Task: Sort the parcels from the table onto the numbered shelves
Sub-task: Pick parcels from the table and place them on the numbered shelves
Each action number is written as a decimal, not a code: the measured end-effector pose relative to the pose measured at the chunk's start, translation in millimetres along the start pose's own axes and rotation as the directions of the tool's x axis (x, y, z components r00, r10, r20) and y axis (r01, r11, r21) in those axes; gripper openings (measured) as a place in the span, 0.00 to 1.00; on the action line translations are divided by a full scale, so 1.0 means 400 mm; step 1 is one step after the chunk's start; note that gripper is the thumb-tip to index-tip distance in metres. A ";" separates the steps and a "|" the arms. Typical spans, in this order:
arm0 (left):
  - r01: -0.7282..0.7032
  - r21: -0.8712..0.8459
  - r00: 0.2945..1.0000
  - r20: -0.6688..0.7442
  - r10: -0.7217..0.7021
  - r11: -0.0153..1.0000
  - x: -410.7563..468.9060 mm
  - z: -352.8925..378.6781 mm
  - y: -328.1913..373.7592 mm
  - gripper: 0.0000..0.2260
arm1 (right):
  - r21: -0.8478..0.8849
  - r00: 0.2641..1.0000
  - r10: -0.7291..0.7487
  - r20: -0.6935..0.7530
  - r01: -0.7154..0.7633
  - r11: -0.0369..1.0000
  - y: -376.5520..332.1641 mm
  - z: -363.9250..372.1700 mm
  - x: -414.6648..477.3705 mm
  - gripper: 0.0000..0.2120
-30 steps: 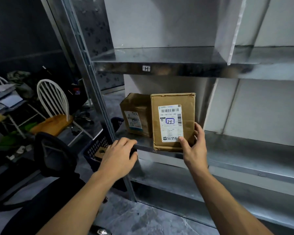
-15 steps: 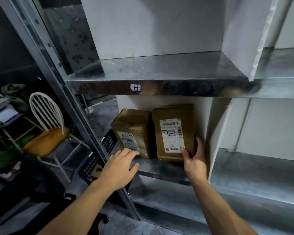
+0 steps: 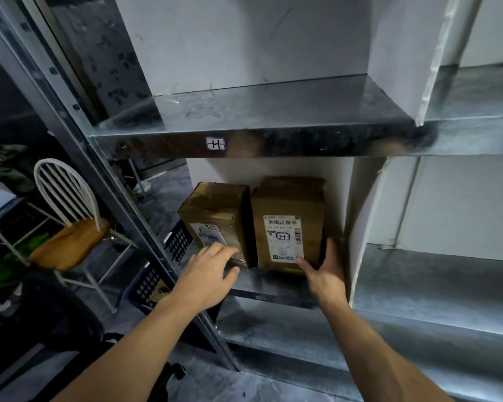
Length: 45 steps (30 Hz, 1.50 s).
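Parcels stand upright side by side in your shelf bay (image 3: pixel 276 281), labels facing you. Your right hand (image 3: pixel 324 274) grips the right parcel (image 3: pixel 288 219) beside the white divider (image 3: pixel 360 221); your left hand (image 3: pixel 206 274), fingers spread, touches the left parcel (image 3: pixel 215 210) by the bay's open end.

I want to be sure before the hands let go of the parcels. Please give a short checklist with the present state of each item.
1. Parcel marked 21 stands upright on the shelf: ok.
2. It sits back from the shelf's front edge: ok.
3. Its label faces outward, readable: ok.
4. Left parcel stands straight: not ok, it is tilted.
5. Shelf number matches 21: cannot tell, that tag is unreadable.
6. Right hand at the parcel's lower right corner, left hand on the left parcel: ok.
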<state>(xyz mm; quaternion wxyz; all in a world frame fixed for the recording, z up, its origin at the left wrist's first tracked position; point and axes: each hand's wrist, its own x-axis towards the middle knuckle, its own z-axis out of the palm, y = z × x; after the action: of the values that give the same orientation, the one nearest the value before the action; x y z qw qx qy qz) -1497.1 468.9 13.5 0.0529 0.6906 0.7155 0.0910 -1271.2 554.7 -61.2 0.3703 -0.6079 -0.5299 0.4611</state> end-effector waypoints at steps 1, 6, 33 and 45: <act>-0.003 0.002 1.000 0.009 0.003 1.000 0.000 0.002 -0.002 0.19 | 0.005 1.000 0.006 -0.010 -0.006 1.000 0.000 0.002 0.001 0.39; -0.026 0.025 0.999 0.018 0.026 0.999 0.001 0.011 -0.023 0.19 | 0.021 0.999 0.019 -0.045 -0.018 1.000 0.001 0.018 -0.003 0.34; -0.146 0.005 0.989 0.021 0.146 0.989 -0.096 0.021 0.002 0.20 | -0.490 0.987 -0.156 -0.030 0.122 0.863 0.080 -0.028 -0.239 0.20; -0.377 0.066 0.922 0.124 0.367 0.924 -0.321 0.077 0.164 0.22 | -0.930 0.945 -0.317 0.077 0.183 0.319 0.134 -0.211 -0.583 0.21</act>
<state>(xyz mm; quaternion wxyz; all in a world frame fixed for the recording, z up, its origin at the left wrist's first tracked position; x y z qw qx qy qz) -1421.7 344.4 -9.6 0.0430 0.8195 0.5707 0.0296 -1177.5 319.2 -47.0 0.0605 -0.6465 -0.7603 -0.0184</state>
